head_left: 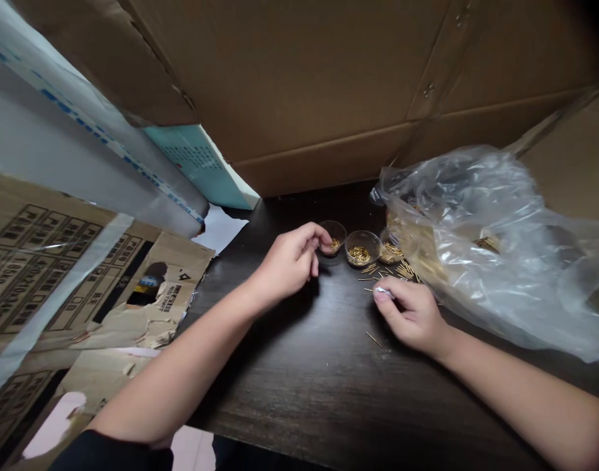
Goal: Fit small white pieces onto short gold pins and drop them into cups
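Just ahead of the right hand, loose gold pins lie on the tabletop within easy reach; it pinches a small silvery piece. The left hand, fingertips pinched together, touches the rim of the nearest cup.

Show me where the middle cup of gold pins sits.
In the head view, the middle cup stands on the dark table right of centre, between the left cup and right cup, beyond the right hand.

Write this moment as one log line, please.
left hand: fingertips at left cup | right hand: pinching small silvery piece | loose gold pins on table
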### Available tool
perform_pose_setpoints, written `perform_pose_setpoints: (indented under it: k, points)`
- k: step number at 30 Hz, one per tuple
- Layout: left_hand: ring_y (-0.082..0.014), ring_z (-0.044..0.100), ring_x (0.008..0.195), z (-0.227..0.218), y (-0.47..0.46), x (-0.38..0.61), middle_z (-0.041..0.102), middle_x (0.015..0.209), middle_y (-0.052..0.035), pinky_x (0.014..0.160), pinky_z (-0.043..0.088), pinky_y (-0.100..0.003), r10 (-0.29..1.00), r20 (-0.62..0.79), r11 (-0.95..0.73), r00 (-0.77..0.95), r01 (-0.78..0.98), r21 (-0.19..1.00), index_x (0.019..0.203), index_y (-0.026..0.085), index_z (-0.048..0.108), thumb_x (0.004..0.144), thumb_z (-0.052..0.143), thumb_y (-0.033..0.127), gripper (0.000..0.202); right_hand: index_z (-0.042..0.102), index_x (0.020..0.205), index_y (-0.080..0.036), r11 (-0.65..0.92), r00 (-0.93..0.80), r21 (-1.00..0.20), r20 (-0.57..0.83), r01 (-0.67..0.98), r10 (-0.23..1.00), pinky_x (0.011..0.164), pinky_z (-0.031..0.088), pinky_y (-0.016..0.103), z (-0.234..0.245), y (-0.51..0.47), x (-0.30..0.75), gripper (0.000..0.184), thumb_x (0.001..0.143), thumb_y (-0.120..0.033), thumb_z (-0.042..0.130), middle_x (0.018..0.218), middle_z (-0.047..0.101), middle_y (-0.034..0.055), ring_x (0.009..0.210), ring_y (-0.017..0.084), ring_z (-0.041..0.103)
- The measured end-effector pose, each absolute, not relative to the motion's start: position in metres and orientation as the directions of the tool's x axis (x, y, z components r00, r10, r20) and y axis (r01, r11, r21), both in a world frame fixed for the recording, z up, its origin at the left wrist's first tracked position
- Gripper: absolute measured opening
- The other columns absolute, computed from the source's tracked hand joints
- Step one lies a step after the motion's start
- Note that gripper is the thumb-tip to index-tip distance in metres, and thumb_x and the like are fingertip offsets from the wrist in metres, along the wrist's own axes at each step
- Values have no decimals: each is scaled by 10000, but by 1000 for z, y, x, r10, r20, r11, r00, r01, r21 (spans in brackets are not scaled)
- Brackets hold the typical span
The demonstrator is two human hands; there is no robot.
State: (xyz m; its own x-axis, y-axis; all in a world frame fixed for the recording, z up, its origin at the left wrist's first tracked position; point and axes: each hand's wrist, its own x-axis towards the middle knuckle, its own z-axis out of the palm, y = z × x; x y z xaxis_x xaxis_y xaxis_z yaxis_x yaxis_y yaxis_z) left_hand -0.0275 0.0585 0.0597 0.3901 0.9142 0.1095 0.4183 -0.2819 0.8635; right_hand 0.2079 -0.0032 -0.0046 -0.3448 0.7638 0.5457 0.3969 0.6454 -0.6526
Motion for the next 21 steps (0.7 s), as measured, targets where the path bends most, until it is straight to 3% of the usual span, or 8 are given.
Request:
perform_pose_setpoints:
  k: [2, 4, 8, 13, 17, 21]
  points:
    - [-122, 620, 686, 73, 77, -30, 668, 880, -42, 642, 489, -241, 869, 162, -453, 468, 621, 640, 960, 159, 628, 921, 395, 84, 249, 552, 802, -195, 654, -360, -639, 546, 404, 756, 517, 406, 249, -6, -4, 208, 169, 965, -188, 508, 625, 516, -21, 528, 114, 491]
    - [-187, 641, 841, 85, 91, -28, 676, 930, -72, 729, 489, -289, 828, 146, -552, 541, 745, 374, 985, 167, 669, 886, 413, 68, 292, 551, 799, -194, 661, -375, -625, 545, 414, 750, 521, 405, 250, -7, -4, 208, 172, 965, -191, 508, 623, 517, -21, 526, 115, 491]
    - [-241, 665, 798, 105, 107, -3, 711, 960, -131, 685, 485, -316, 822, -81, -563, 564, 826, 36, 991, 157, 728, 877, 548, 183, 215, 548, 802, -195, 666, -390, -612, 541, 426, 746, 531, 410, 252, -8, -5, 207, 177, 972, -205, 501, 627, 522, -20, 530, 118, 496]
    - [-327, 710, 795, 110, 118, 37, 758, 835, -161, 738, 535, -385, 788, -376, -570, 488, 809, -145, 799, 148, 796, 680, 793, 141, 119, 543, 794, -192, 658, -389, -618, 532, 430, 753, 537, 394, 252, -8, -4, 207, 186, 975, -205, 501, 625, 508, -22, 533, 117, 485]
    - [-355, 724, 915, 103, 126, 52, 777, 937, -185, 794, 551, -387, 783, -404, -581, 472, 788, -205, 880, 151, 819, 615, 857, 150, 268, 533, 782, -195, 660, -388, -620, 533, 425, 752, 536, 376, 253, -10, -2, 207, 200, 978, -214, 501, 617, 487, -26, 530, 116, 465]
    - [-334, 723, 960, 98, 130, 49, 780, 972, -185, 814, 540, -350, 773, -417, -596, 478, 772, -220, 972, 165, 820, 655, 821, 169, 317, 529, 777, -196, 659, -384, -618, 536, 428, 752, 540, 371, 252, -12, -1, 207, 202, 976, -216, 502, 617, 481, -27, 533, 113, 460]
